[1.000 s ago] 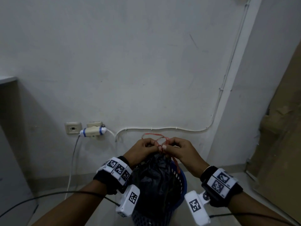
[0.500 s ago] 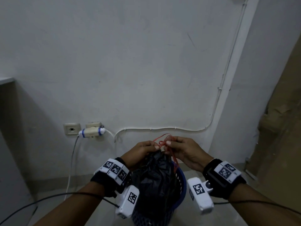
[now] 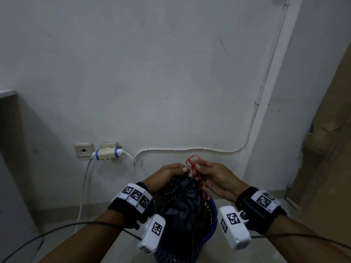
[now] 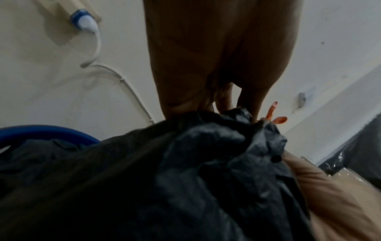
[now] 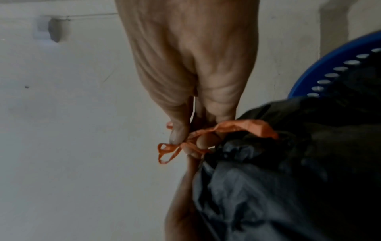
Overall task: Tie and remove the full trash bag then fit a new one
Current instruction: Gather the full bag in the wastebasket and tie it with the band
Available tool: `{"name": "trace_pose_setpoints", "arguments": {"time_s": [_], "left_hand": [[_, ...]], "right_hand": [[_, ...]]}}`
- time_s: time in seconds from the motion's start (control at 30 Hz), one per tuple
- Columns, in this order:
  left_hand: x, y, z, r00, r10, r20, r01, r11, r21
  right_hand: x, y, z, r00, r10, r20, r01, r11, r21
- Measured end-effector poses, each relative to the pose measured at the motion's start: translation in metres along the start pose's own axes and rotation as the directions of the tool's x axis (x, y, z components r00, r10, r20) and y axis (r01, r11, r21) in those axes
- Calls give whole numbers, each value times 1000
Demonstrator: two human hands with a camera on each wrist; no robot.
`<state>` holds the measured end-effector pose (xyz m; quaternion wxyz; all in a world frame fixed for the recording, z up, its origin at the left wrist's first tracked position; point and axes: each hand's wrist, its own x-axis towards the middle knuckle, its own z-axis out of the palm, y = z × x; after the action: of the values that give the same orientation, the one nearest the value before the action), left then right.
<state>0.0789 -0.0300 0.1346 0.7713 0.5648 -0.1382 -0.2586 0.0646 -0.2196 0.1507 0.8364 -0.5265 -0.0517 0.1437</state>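
Observation:
A full black trash bag [image 3: 185, 204] stands in a blue perforated bin [image 3: 212, 223], its mouth gathered tight at the top. A red-orange drawstring [image 3: 192, 163] loops above the gathered neck, and one strand hangs down the bag's right side. My left hand [image 3: 169, 172] pinches the drawstring at the neck of the bag [image 4: 206, 154]. My right hand [image 3: 212, 175] pinches the drawstring [image 5: 185, 143] right beside it, thumb and forefinger closed on the strands. A small loop of the string [image 4: 272, 115] sticks out past the fingers. The bag [image 5: 288, 179] fills the lower half of both wrist views.
A white wall rises close behind the bin, with a wall socket and plug [image 3: 106, 153] at the left and a white cable [image 3: 190, 149] clipped along it. Brown cardboard [image 3: 326, 149] leans at the right. Grey furniture [image 3: 11, 168] stands at the left. Pale floor tiles lie around the bin.
The drawstring loops have been drawn smaller and tighter above the bag's neck. Both hands stayed together at the top of the bag, the right wrist turning outward.

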Motion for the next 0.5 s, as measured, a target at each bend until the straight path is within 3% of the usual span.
{"name": "trace_pose_setpoints", "arguments": {"time_s": [0.1,0.23,0.33,0.5], "left_hand": [[-1,2,3,992,-106,70,113,988,-107],[-4,1,7,988,-107,108,117,989,-87],[-3,-1,5,997,-38,66,37,999,25],[3,-1,1,997,72,-37,-60,966,250]], "right_hand": [[-4,-3,-1,998,-34,57,52,942,-332],[-3,-14,-5,991,-106,78,130,716,-686],[-2,-17,-2,985,-136,106,168,617,-769],[-4,-13,2,970,-220,104,223,634,-740]]}}
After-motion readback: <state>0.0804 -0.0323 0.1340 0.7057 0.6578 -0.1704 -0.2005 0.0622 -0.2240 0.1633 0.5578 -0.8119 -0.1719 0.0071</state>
